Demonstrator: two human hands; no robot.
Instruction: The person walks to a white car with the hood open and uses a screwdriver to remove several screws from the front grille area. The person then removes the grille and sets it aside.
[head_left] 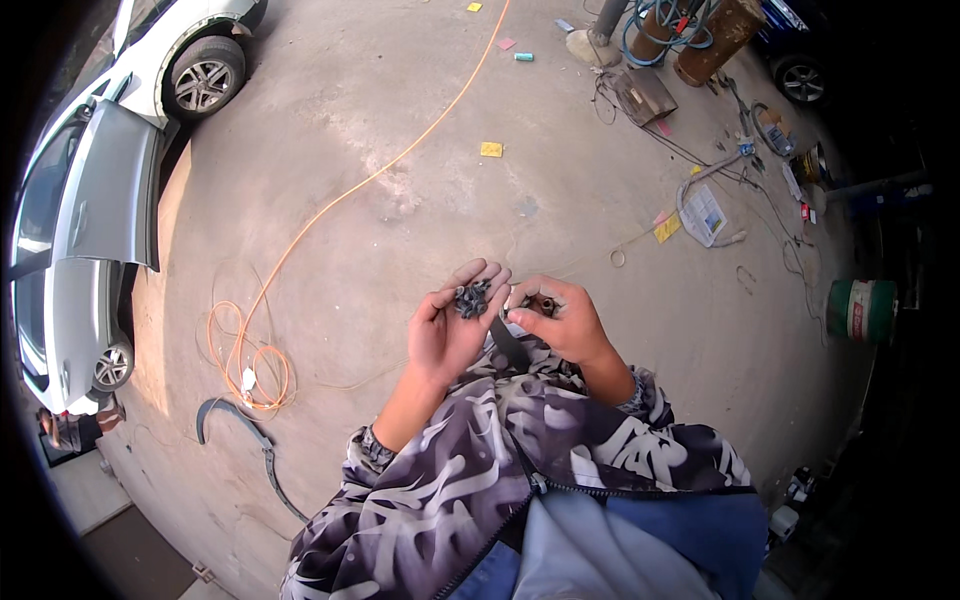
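Observation:
My left hand (447, 330) is held palm up in front of my body, its fingers stretched. A small heap of dark pieces (473, 298), looking like plastic trim clips, rests in that palm. Close beside it, my right hand (560, 318) is closed with the fingers curled in. Thumb and forefinger point toward the left fingertips; what they hold is too small to make out. Directly below the hands, a dark flat strip (511, 346) shows against my patterned jacket (430, 480).
A white car (60, 250) with a door open stands at left. An orange hose (400, 155) crosses the concrete floor to a coil. A curved black trim strip (262, 440) lies lower left. Cables, a newspaper (703, 215) and a green drum (862, 310) are at right.

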